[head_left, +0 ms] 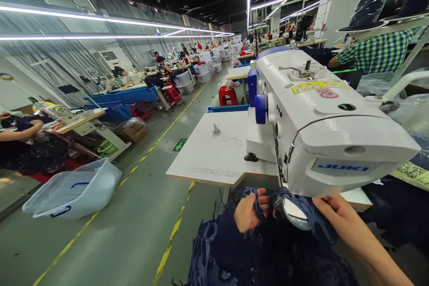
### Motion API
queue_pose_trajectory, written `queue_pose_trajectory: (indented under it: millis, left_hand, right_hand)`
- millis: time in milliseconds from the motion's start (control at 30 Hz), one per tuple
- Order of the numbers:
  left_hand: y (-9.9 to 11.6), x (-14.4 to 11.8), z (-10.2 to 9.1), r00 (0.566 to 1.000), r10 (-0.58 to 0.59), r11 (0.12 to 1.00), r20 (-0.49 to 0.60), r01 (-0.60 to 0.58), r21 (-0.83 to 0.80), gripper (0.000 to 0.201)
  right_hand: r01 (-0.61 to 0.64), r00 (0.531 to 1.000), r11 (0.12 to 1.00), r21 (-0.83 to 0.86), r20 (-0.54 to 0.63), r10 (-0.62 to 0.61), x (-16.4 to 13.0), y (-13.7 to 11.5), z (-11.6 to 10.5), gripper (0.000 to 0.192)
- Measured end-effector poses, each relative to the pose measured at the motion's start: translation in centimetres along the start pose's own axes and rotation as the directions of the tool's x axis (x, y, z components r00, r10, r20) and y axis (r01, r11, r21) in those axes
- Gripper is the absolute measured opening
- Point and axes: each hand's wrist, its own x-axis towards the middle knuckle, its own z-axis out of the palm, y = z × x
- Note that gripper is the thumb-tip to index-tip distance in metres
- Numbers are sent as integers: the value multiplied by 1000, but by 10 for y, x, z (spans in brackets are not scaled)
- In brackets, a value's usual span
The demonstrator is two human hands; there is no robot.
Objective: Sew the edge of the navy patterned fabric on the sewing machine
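Observation:
A white sewing machine (301, 98) marked JUKI, with a blue handwheel (260, 108), stands right in front of me. Dark navy patterned fabric (211, 250) hangs below its head and spreads over my lap. My left hand (250, 212) grips a narrow fold of this fabric left of the needle area, fingers curled round it. On the other side, my right hand (330, 208) pinches the cloth under the machine's head, its fingertips partly hidden. Between the hands, the fabric lies around a shiny metal part (295, 212) of the machine. The needle itself is hidden.
A white table top (208, 143) with a printed ruler and a small metal tool (216, 130) extends left of the machine. A translucent plastic tub (77, 192) sits on the floor. A red stool (228, 95) stands beyond, and co-workers (20, 138) sit at other machines.

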Motion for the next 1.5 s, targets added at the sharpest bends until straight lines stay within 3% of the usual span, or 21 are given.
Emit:
queue_pose_trajectory:
  millis: [167, 300, 467, 567, 733, 833, 900, 933, 1033, 1100, 1133, 1200, 1300, 1400, 1500]
  left_hand:
    - [-5, 1, -6, 998, -43, 999, 41, 44, -22, 53]
    - [1, -4, -6, 998, -32, 999, 45, 30, 34, 46]
    - [12, -6, -9, 999, 47, 972, -24, -40, 233, 41]
    - [15, -2, -13, 999, -2, 954, -36, 13, 299, 40]
    - [11, 2, -12, 959, -282, 917, 25, 262, 301, 37]
    - [1, -3, -1, 941, -326, 855, 96, 249, 454, 49]
    - [-8, -9, 9, 904, -380, 795, 194, 212, 569, 59]
    - [-12, -12, 15, 868, -427, 763, 253, 195, 617, 59]
    - [-22, -19, 28, 723, -535, 692, 437, 79, 717, 54]
    - [-21, -21, 33, 682, -550, 663, 483, 6, 748, 55]
    - [-18, -21, 34, 702, -534, 649, 471, -16, 760, 54]
    - [-7, -21, 35, 795, -452, 631, 405, -36, 775, 49]
    - [14, -18, 37, 916, -220, 636, 336, -127, 761, 40]
    - [27, -8, 40, 966, 5, 643, 258, -201, 739, 39]
    - [26, 7, 44, 971, 182, 663, 157, -239, 710, 30]
  right_hand:
    - [40, 999, 999, -20, -5, -41, -3, -1, 0, 32]
    - [94, 994, 990, -109, -47, -100, -14, -6, -2, 8]
    - [148, 984, 981, -129, 119, -132, -43, -24, -11, 10]
    - [127, 978, 980, -154, 183, -99, -60, -24, -33, 8]
    - [-174, 952, 954, -243, 207, 226, -77, 24, -84, 19]
    - [-221, 964, 892, -394, 48, 260, -81, 59, -94, 18]
    - [-159, 985, 870, -467, -13, 173, -81, 65, -82, 21]
    - [-103, 992, 879, -465, 22, 128, -79, 61, -70, 25]
    - [75, 962, 943, -324, 274, 17, -74, 29, -26, 34]
    - [143, 912, 952, -270, 409, -21, -70, 3, -3, 30]
    - [146, 903, 950, -276, 429, -14, -67, -8, 4, 25]
    - [123, 912, 942, -311, 410, 16, -62, -24, 7, 15]
    - [95, 946, 949, -302, 325, 9, -50, -35, -3, 8]
    - [121, 984, 960, -254, 160, -82, -32, -36, -11, 7]
    - [173, 985, 958, -228, 50, -166, -15, -30, -12, 10]
